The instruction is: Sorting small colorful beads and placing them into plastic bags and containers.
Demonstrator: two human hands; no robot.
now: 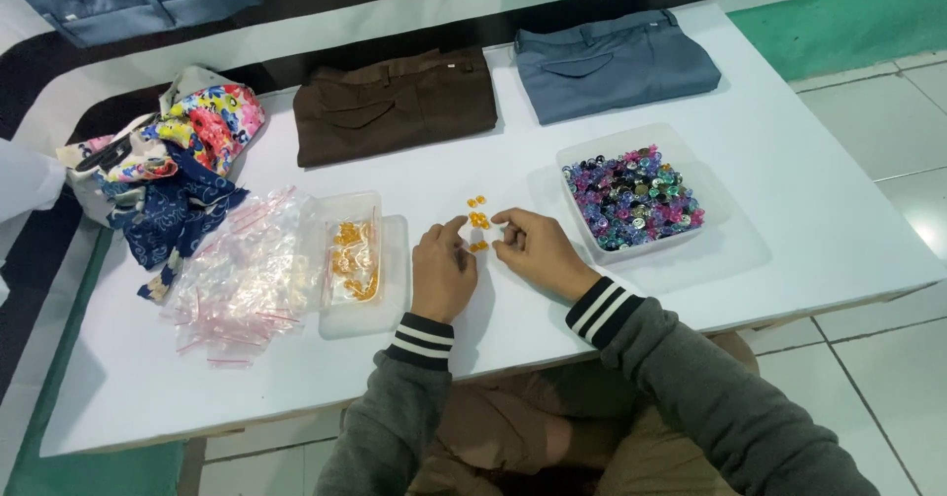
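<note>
Two hands work mid-worktop [789,220]. Left hand [442,269], fingers curled, touches small orange buttons [478,222]; right hand [533,249], grip narrow, pinches at the same cluster. Judgement: lift one piece at a time, keeping strays gathered.

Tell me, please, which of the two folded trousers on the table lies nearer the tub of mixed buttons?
The grey-blue trousers, folded just behind the clear tub of mixed buttons; the brown trousers lie further left.

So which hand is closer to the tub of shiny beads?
The right hand. It rests on the table just left of the bead tub, a small gap between them. The left hand lies farther off, beyond the right hand, nearer the tray of orange pieces.
</note>
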